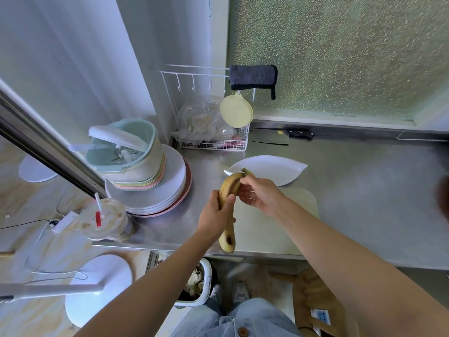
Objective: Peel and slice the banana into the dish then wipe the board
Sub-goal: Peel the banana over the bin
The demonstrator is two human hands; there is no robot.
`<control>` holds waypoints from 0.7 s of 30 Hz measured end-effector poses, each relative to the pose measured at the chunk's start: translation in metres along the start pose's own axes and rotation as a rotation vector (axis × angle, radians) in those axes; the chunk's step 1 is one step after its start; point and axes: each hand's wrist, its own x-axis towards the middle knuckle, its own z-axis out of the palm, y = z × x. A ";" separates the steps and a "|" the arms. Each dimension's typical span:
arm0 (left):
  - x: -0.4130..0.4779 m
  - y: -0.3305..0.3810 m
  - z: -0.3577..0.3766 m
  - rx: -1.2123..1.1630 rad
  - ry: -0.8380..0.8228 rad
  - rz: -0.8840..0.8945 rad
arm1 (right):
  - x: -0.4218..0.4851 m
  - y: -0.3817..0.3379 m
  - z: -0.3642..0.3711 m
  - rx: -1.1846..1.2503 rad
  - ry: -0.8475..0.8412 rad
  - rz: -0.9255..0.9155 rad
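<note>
A yellow banana with brown spots is held upright above the steel counter. My left hand grips its middle. My right hand pinches the top near the stem. The peel looks whole. A white leaf-shaped dish lies on the counter just behind the banana. A pale cutting board lies flat under my right forearm. A dark grey cloth hangs on the rack at the back.
A stack of plates with pastel bowls stands left of the dish. A lidded drink cup sits at the counter's left corner. A cleaver leans against the back wall beside a wire basket. A white bin stands below the counter.
</note>
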 end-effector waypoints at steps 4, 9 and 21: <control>0.001 -0.004 0.002 0.126 0.052 0.047 | 0.002 -0.002 0.007 0.007 0.087 0.016; 0.000 -0.007 0.002 0.316 0.157 0.120 | 0.005 0.000 0.018 0.006 0.148 0.004; -0.003 -0.009 -0.009 0.338 0.128 0.163 | 0.005 -0.001 0.023 -0.055 0.145 -0.035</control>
